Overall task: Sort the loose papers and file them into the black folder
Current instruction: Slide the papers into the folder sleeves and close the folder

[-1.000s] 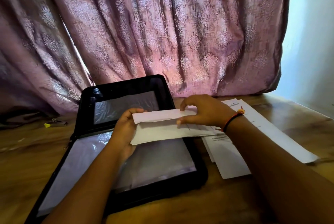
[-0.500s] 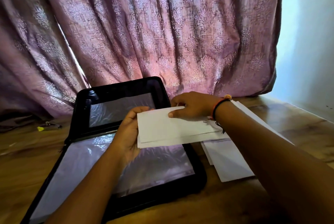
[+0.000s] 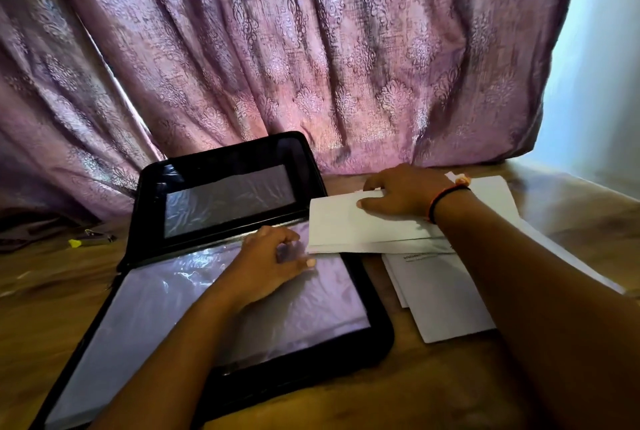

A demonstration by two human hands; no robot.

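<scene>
Now our right grip [image 3: 405,194] pinches folded white papers [image 3: 346,225] beside the open black folder [image 3: 377,336]; our left grip [image 3: 266,263], hold unclear, touches its clear plastic sleeve [image 3: 166,308], which likely needs opening next.

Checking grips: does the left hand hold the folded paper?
No; left hand touches the black folder, only right hand grips the folded paper.

The black folder [image 3: 367,343] has a smooth, glossy plastic-looking rim, and its clear plastic sleeves [image 3: 166,298] are shiny and wrinkled. The loose papers [image 3: 443,298] are matt white paper. The desk [image 3: 398,402] is polished wood with visible grain. The curtain [image 3: 311,48] is woven cloth with a raised, faintly shimmering pattern.
</scene>
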